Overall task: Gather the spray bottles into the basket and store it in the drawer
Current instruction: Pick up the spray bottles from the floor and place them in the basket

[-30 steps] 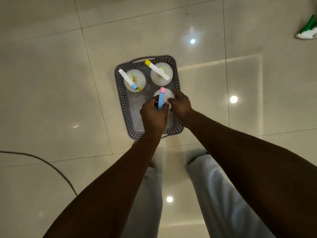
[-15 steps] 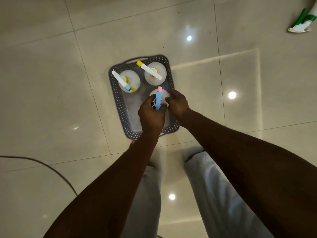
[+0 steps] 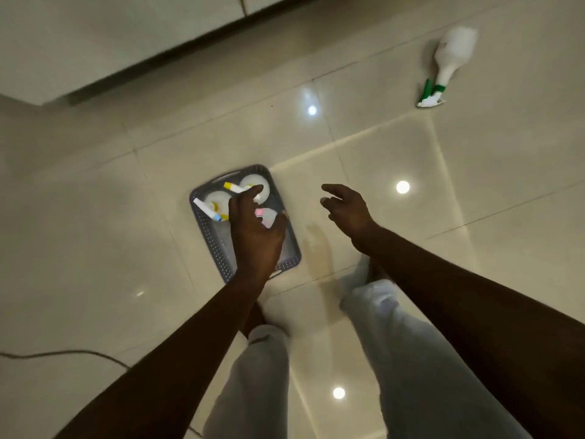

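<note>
A grey perforated basket (image 3: 218, 248) sits on the tiled floor in front of me. Three white spray bottles stand upright in it: one with a yellow-tipped head (image 3: 259, 185) at the back right, one with a blue-tipped head (image 3: 215, 201) at the back left, one with a pink-tipped head (image 3: 267, 217) in front of them. My left hand (image 3: 253, 229) hovers above the basket with fingers spread, holding nothing. My right hand (image 3: 346, 204) is open in the air to the right of the basket. A fourth white bottle with a green trigger (image 3: 446, 64) lies on its side far to the right.
A pale cabinet front with a dark gap under it (image 3: 152, 64) runs across the upper left. A thin black cable (image 3: 63, 353) crosses the floor at lower left. My legs in light trousers (image 3: 395, 359) stand just behind the basket.
Both hands have let go of the pink-tipped bottle and lifted off it. My right hand moved right, clear of the basket. The view tilted up, showing the cabinet and the whole green-trigger bottle.
</note>
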`<act>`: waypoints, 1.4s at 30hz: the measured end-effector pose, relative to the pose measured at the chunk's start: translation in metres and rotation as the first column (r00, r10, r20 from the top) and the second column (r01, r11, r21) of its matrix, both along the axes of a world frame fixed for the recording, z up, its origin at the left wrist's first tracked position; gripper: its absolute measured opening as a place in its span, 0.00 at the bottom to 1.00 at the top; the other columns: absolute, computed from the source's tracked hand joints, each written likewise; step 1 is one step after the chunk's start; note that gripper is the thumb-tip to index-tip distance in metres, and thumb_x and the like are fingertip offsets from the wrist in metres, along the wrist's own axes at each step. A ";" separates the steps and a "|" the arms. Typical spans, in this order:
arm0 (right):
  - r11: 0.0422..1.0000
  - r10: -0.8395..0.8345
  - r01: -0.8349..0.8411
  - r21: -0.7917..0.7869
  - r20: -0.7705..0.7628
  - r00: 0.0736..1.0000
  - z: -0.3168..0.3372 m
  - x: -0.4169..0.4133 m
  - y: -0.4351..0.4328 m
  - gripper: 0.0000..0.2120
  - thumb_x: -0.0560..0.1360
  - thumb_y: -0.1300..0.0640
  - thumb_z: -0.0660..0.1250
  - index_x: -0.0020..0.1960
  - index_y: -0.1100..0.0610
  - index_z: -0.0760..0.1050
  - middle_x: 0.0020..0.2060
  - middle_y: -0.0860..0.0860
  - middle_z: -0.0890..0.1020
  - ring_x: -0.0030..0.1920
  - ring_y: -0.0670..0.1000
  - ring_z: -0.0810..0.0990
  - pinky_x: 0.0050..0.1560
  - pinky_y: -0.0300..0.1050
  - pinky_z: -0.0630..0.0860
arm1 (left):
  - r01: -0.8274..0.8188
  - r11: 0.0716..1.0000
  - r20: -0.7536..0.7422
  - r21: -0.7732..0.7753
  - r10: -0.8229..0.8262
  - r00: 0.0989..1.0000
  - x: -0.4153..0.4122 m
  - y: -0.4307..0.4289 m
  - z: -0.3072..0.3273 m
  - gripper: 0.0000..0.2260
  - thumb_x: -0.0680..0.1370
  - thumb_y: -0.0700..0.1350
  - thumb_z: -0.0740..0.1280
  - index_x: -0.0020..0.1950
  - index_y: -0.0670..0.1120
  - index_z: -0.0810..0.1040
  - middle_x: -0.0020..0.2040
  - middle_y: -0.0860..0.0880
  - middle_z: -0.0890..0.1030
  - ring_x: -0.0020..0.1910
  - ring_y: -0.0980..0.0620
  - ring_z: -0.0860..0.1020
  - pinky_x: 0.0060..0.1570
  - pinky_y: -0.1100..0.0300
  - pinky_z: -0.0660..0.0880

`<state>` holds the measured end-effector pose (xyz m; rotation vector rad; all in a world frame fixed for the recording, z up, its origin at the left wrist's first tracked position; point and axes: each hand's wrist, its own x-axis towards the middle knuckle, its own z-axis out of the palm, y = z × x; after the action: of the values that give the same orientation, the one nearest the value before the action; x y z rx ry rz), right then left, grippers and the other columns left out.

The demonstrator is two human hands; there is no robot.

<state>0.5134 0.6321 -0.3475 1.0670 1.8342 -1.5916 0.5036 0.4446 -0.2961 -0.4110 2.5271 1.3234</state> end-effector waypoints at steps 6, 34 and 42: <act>0.989 0.019 0.000 0.147 -0.126 0.992 0.005 -0.026 0.112 0.15 0.79 0.57 0.70 0.66 0.51 0.80 0.60 0.45 0.83 0.65 0.49 0.79 0.65 0.48 0.77 | 0.025 0.995 0.010 0.098 -0.026 1.000 -0.043 0.104 -0.006 0.22 0.74 0.40 0.76 0.67 0.49 0.78 0.64 0.53 0.78 0.58 0.58 0.78 0.56 0.58 0.81; 0.816 0.468 -0.483 0.318 0.126 0.874 -0.177 -0.187 0.426 0.31 0.83 0.50 0.66 0.83 0.52 0.61 0.79 0.58 0.68 0.78 0.59 0.68 0.76 0.48 0.65 | 0.115 0.980 0.201 0.164 -0.147 0.968 -0.175 0.412 -0.184 0.19 0.77 0.40 0.73 0.68 0.45 0.78 0.63 0.48 0.82 0.54 0.54 0.79 0.45 0.79 0.71; 0.861 0.406 -0.426 0.278 0.131 0.905 -0.211 -0.205 0.409 0.31 0.83 0.52 0.66 0.82 0.55 0.61 0.79 0.58 0.69 0.76 0.60 0.72 0.73 0.48 0.70 | 0.127 0.980 0.236 0.152 -0.161 0.958 -0.187 0.402 -0.206 0.16 0.77 0.41 0.73 0.65 0.46 0.80 0.61 0.50 0.83 0.56 0.51 0.81 0.50 0.69 0.74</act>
<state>0.3088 1.0416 -0.5582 0.7556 2.1293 -1.0344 0.3170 0.8471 -0.5025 -0.3328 2.2036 1.2915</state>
